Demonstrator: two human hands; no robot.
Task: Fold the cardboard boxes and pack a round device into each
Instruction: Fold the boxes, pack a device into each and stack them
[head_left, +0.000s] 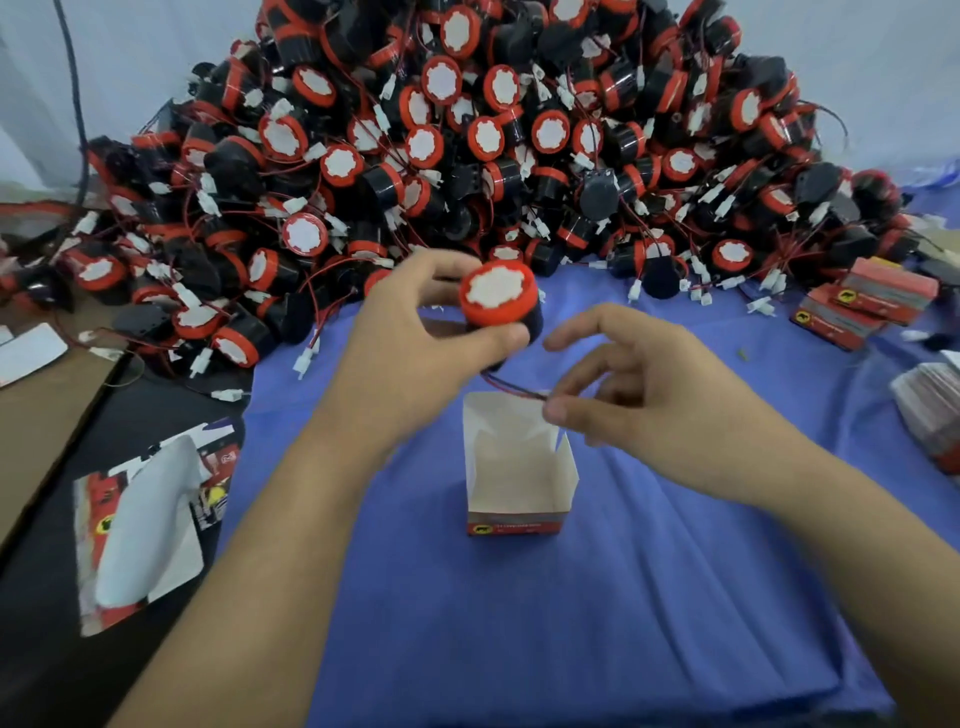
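Device (497, 299), red-capped and black-bodied, is up in the air in your left hand (415, 343), thumb and fingers curled round it, over the far edge of the open cardboard box (519, 493). Your right hand (665, 384) pinches its wire (511, 385) between thumb and finger, just above the box mouth. The box stands upright on the blue cloth (571, 649). Behind lies the heap of devices (467, 130); flat box stacks (865, 304) sit at your right.
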